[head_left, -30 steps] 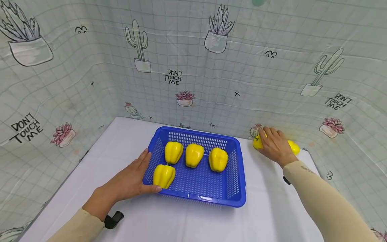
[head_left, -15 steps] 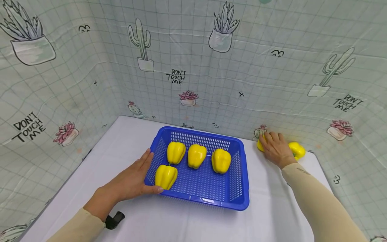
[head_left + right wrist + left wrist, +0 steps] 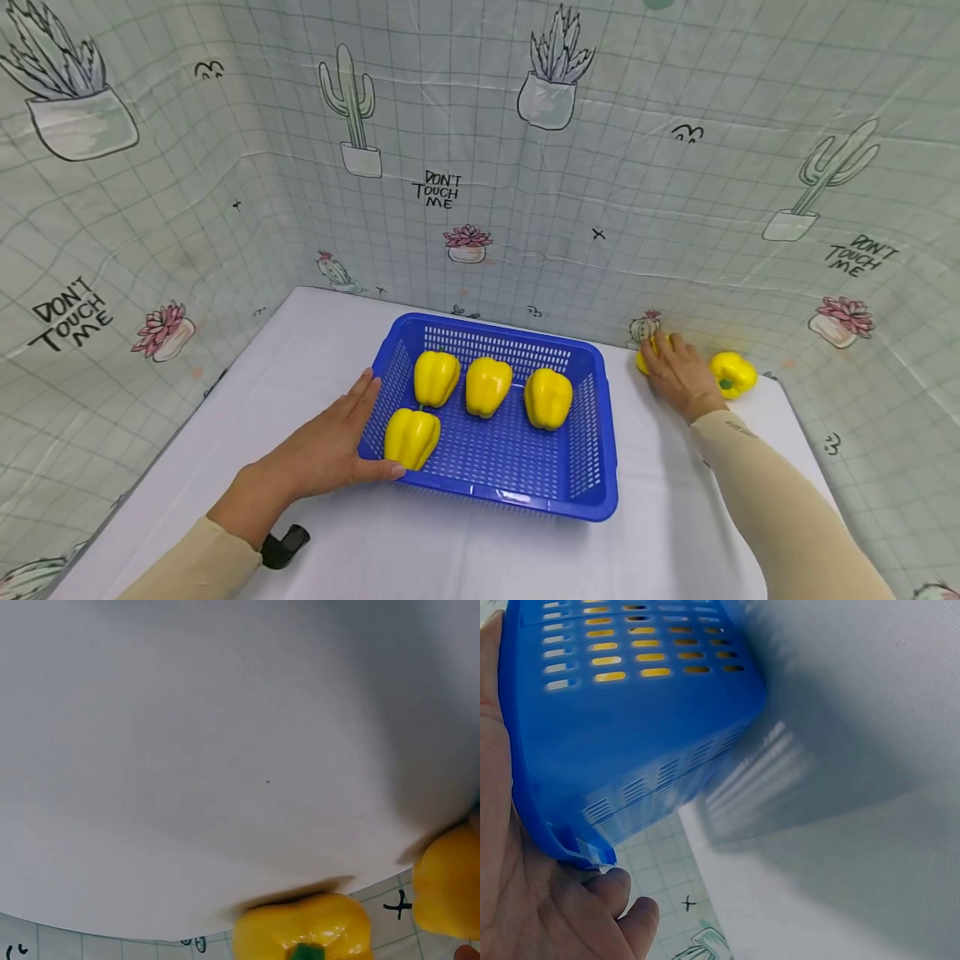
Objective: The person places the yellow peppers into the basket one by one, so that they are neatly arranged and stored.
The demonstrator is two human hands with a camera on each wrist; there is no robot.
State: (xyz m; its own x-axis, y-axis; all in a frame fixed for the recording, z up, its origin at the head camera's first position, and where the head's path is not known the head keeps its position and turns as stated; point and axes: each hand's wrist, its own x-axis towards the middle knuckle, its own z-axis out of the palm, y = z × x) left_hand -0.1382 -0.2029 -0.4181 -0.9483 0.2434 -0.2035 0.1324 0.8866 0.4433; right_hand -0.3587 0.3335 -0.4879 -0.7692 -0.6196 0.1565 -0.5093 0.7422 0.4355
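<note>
From where I stand, the basket [image 3: 480,490] in the middle of the frame looks like hard plastic, smooth and a bit shiny. The yellow peppers [image 3: 489,387] are smooth and very glossy. The white worktop [image 3: 480,558] looks smooth and matt. The sheet [image 3: 480,108] up top looks thin and wrinkly. The sleeves [image 3: 780,500] at the bottom corners look like smooth, soft cloth.

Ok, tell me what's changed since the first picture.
The right hand has shifted slightly left, uncovering more of the rightmost pepper, whose green stem now shows. It is still at the other loose pepper, which it partly hides. The left hand stays on the edge of the basket, and the four peppers inside keep their places.
</note>
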